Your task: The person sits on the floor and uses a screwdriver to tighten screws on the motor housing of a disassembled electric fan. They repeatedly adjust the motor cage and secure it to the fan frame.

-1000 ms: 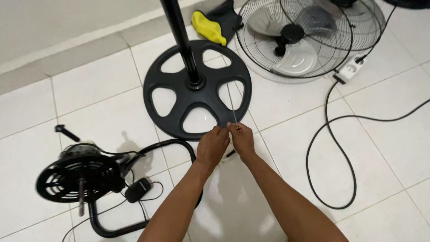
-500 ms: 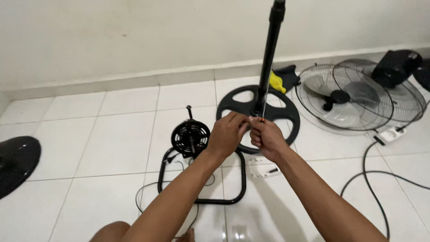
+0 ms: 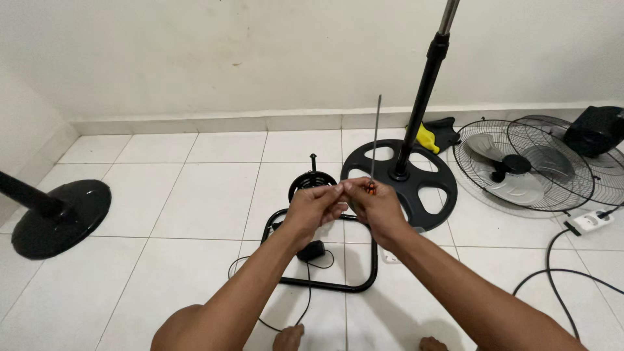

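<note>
My right hand [image 3: 374, 203] grips a screwdriver [image 3: 375, 140] with a long thin shaft that points straight up; only a bit of its orange handle shows between the fingers. My left hand [image 3: 314, 205] touches the right hand at the fingertips, pinching something too small to make out. Both hands hover above a black fan motor [image 3: 312, 182] that sits in a black tubular floor frame [image 3: 364, 283]. Behind the hands stands a round black spoked fan base [image 3: 426, 192] with its upright pole [image 3: 424, 91].
A fan grille with blades [image 3: 513, 171] and a second grille lie at the right, beside a white power strip [image 3: 588, 221] and black cable [image 3: 552, 273]. Another round black stand base [image 3: 55, 214] sits at the left. A yellow and black object [image 3: 429, 138] lies by the wall.
The view has tilted up from the floor to the wall. My hands stayed together and rose, and the screwdriver shaft now stands upright above them.
</note>
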